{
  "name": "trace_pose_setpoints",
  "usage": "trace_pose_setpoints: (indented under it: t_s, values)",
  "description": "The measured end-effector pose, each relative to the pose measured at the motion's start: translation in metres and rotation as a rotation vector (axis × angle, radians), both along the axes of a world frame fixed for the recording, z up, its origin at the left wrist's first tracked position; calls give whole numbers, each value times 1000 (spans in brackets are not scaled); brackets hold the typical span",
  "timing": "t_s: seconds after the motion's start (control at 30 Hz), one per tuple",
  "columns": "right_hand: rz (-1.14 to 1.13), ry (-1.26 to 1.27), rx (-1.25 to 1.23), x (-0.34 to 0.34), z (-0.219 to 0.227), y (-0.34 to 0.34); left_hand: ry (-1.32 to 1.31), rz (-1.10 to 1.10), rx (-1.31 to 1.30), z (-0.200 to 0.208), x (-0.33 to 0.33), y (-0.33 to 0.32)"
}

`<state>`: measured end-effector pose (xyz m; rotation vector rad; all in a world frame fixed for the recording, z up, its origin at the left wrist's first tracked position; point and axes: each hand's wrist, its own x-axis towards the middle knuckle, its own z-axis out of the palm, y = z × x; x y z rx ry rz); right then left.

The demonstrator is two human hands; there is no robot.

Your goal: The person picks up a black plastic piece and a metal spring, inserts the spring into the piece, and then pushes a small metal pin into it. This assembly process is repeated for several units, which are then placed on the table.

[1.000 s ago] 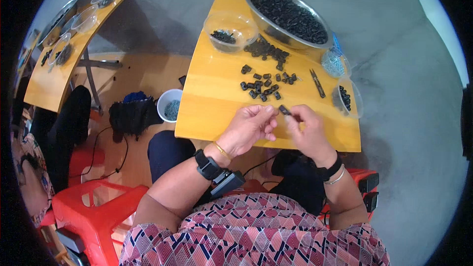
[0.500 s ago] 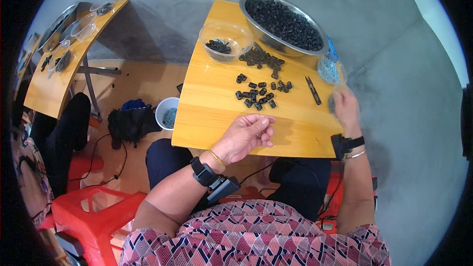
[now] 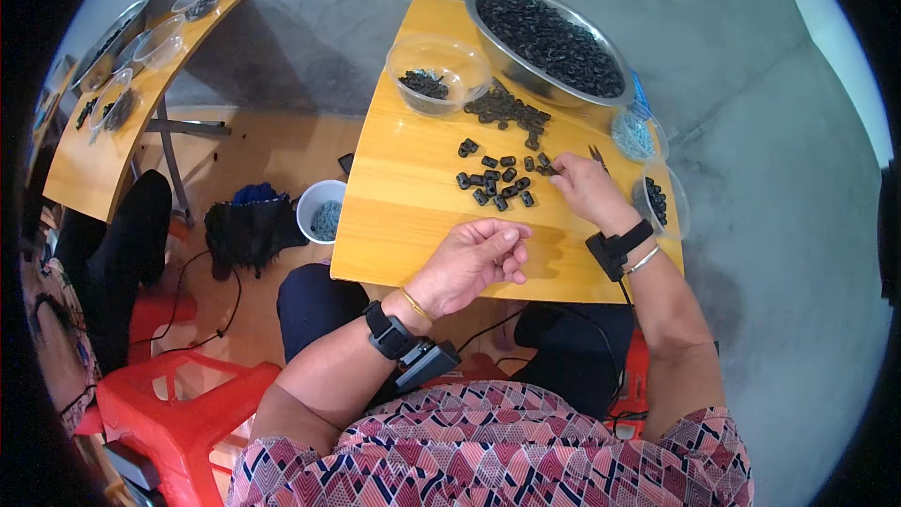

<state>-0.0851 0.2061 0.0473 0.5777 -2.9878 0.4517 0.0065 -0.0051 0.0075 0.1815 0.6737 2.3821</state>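
Note:
Over the table's near edge, my left hand [image 3: 472,266] is closed, thumb laid against curled fingers; whatever is inside is hidden. My right hand [image 3: 591,192] reaches in from the right, fingertips pinched at a small black part [image 3: 544,160] among the loose ones. To the left lies a loose group of small black parts [image 3: 491,186], with a denser pile of black parts [image 3: 511,115] behind. Dark pointed tweezers [image 3: 598,156] are partly covered by my right hand. At the right edge, a clear tub [image 3: 680,211] holds several black parts.
A steel basin [image 3: 610,99] full of black pieces stands at the back of the yellow table [image 3: 404,235]. Near it are a clear bowl [image 3: 469,61] and a tub of pale blue bits [image 3: 633,134]. A white bucket [image 3: 305,216] and red stool [image 3: 188,404] stand left.
My right hand has moved left from the tub at the right edge to the loose black parts, uncovering that tub. My left hand keeps its closed pose.

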Motion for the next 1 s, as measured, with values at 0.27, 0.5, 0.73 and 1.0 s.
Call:
trace_pose_setpoints:
  t_s: [0.27, 0.5, 0.73, 1.0]
  values:
    - [-5, 17, -92, 36, 13, -7, 31, -4, -1, -2, -1, 4]
    - [244, 82, -213, 99, 28, -57, -18, 110, -90, 0, 1, 10]
    - [-13, 52, -385, 59, 20, -17, -28, 117, -45, -2, 2, 4]
    - [-196, -19, -45, -20, -13, 42, 2, 136, 78, -2, 1, 5]
